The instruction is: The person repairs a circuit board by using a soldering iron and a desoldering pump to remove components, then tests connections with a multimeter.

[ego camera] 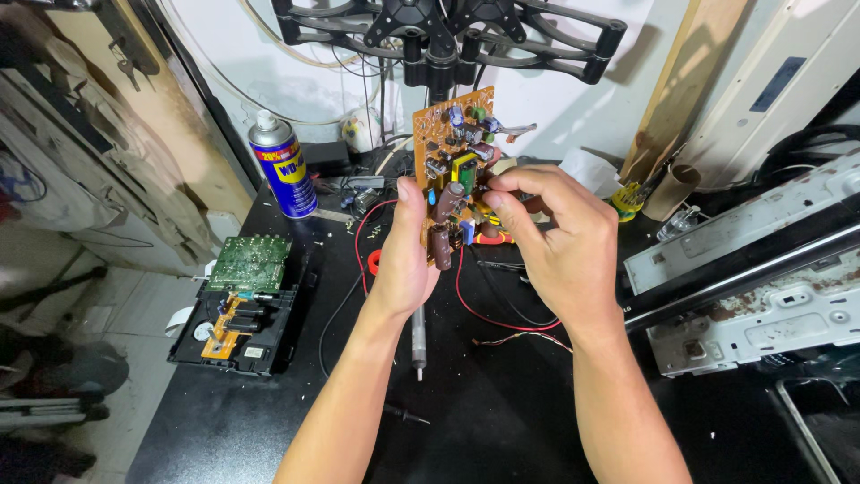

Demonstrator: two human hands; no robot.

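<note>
Orange circuit board (452,143) up off the table (502,403)!
Left hand (403,255) pinches its edge; right hand (551,237) fingers pinch a component. Light, stiff, fragile — edges look safest.

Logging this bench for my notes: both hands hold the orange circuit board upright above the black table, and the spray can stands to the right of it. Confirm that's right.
One thing is wrong: in the head view the spray can stands left of the orange circuit board, not right. The left hand and right hand do hold the board upright above the black table.
</note>
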